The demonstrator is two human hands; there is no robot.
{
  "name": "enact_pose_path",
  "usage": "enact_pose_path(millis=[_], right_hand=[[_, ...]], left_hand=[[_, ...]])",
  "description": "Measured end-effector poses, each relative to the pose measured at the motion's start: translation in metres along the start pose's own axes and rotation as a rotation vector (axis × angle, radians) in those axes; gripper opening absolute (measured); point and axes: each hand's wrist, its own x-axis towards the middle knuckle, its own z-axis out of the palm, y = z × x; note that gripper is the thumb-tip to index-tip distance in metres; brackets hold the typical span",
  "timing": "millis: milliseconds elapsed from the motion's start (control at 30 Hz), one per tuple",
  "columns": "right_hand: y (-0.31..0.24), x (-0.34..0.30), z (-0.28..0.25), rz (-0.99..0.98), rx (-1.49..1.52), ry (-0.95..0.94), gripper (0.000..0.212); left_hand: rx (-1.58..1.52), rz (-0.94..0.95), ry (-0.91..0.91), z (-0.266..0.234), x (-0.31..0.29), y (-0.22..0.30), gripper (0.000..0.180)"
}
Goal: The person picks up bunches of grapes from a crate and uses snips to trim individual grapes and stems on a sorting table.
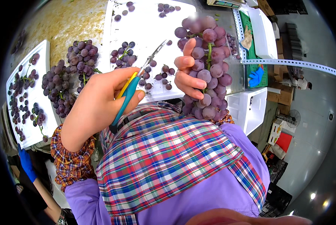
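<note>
Hand left [108, 85]: curled around snips [129, 92] | hand right [187, 79]: half-curled, cradling grapes [216, 71]

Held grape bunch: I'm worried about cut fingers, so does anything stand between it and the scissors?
Yes: the right hand, its fingers curled over the side of the bunch facing the scissors. Nothing else visible does.

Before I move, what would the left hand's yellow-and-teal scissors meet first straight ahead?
Likely the large purple grape bunch; the single purple grape by the tip seems farther below. Depth is unclear.
</note>
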Motion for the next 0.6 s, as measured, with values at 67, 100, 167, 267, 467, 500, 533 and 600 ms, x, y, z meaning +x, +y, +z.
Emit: enact_pose_path(millis=[67,100,167,267,467,500,533,600], right_hand=[[-0.004,0.003,0.004,0.023,-0.067,0.018,0.078],[-0.006,0.004,0.006,0.034,-0.091,0.028,0.079],[-0.007,0.008,0.010,0.044,-0.104,0.047,0.081],[-0.004,0.008,0.015,-0.004,-0.144,0.127,0.081],[0.006,-0.004,0.035,-0.221,-0.310,0.510,0.080],[0.002,-0.003,0.033,-0.221,-0.334,0.510,0.080],[-0.002,-0.002,0.032,-0.227,-0.348,0.503,0.079],[-0.006,0.000,0.032,-0.251,-0.387,0.519,0.079]], left_hand=[[-0.060,-0.090,-0.054,-0.005,0.002,0.006,0.041],[-0.037,-0.062,-0.019,-0.002,0.004,-0.001,0.041],[0.074,0.072,0.116,0.012,0.013,-0.021,0.041],[0.308,0.142,0.143,0.009,0.011,-0.017,0.044],[-0.031,-0.032,0.321,0.025,0.011,-0.020,0.049],[-0.021,-0.009,0.349,0.027,0.013,-0.021,0.050],[-0.001,0.029,0.383,0.035,0.006,-0.010,0.051],[0.006,-0.016,0.337,0.035,0.010,-0.010,0.051]])
